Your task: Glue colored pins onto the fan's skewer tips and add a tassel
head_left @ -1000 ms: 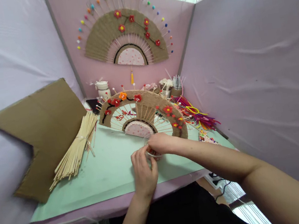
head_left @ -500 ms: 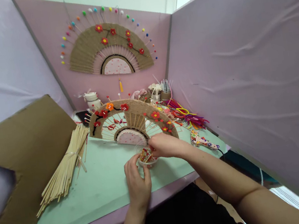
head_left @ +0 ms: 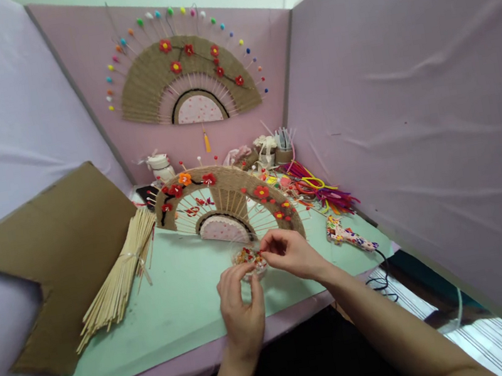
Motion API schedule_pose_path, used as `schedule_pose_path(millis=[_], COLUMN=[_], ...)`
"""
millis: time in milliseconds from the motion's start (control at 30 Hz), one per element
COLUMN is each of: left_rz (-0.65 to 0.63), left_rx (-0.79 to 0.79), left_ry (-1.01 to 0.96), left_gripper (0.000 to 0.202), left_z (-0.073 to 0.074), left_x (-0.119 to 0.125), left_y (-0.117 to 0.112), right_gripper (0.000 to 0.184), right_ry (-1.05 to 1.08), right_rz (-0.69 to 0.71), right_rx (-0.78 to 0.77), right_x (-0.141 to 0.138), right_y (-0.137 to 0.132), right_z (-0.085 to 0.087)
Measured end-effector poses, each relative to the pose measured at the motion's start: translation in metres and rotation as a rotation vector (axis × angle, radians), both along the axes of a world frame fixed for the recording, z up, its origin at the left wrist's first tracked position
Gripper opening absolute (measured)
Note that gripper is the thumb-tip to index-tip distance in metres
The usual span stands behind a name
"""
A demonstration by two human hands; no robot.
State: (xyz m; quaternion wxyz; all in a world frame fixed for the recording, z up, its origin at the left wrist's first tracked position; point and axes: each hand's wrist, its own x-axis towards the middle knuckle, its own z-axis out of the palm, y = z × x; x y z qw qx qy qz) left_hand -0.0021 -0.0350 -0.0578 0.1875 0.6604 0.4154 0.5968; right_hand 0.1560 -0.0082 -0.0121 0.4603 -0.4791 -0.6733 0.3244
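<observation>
The left hand (head_left: 242, 309) grasped a clear plastic tub (head_left: 261, 271), its fingers over the rim and its thumb against the near side. The tub sat on the table (head_left: 181, 288), near the middle of the front edge, with small red and gold beads (head_left: 245, 255) in it. The right hand (head_left: 294, 255) had its fingertips drawn together at the tub's right rim; I cannot tell whether they pinched a bead.

Just behind the tub was a brown fan (head_left: 239, 176) decorated with red and orange flowers. A tied bundle of sticks (head_left: 119, 272) lay toward the table's left edge, beside a sheet of cardboard (head_left: 71, 254). A glue gun (head_left: 350, 237) lay by the right edge, and bright pipe cleaners (head_left: 330, 193) were heaped toward the back right corner. A white jar (head_left: 162, 168) stood near the back left corner.
</observation>
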Motion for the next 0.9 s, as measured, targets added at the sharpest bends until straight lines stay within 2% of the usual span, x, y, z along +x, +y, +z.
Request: schedule_pose_path(millis=[67, 167, 300, 467, 600, 700, 767, 833, 900], left_rz=[-0.108, -0.279, -0.49, -0.577, -0.58, -0.563, -0.564, -0.578, -0.597], left_rx=[-0.246, -0.573, -0.813, -0.957, -1.052, -1.101, -1.121, -1.134, -1.15], left_ry=[-0.217, -0.584, -0.848, -0.977, -1.003, -1.008, -1.002, -0.984, -0.961], left_gripper=[0.012, 0.022, 0.026, 0.025, 0.028, 0.03, 0.03, 0.028, 0.027], left_z=[0.01, 0.022, 0.03, 0.031, 0.028, 0.025, 0.024, 0.022, 0.019], left_x=[0.007, 0.017, 0.026, 0.036, 0.046, 0.054, 0.061, 0.069, 0.076], left_y=[-0.007, -0.014, -0.019, -0.025, -0.027, -0.028, -0.027, -0.023, -0.017], right_gripper=[0.002, 0.002, 0.004, 0.009, 0.016, 0.025, 0.027, 0.023, 0.021], right_ry=[0.066, 0.105, 0.128, 0.049, -0.173, -0.3, -0.315, -0.347, -0.459], right_rz=[0.015, 0.057, 0.084, 0.051, 0.009, -0.006, -0.086, -0.241, -0.424], right_rx=[0.081, 0.22, 0.313, 0.354, 0.45, 0.452, 0.431, 0.375, 0.254], right_x=[-0.001, 0.002, 0.011, 0.027, 0.039, 0.053, 0.07, 0.094, 0.122], right_y=[-0.012, -0.028, -0.042, -0.051, -0.064, -0.074, -0.077, -0.073, -0.065], right_z=[0.002, 0.004, 0.002, -0.007, -0.011, -0.013, -0.017, -0.024, -0.034])
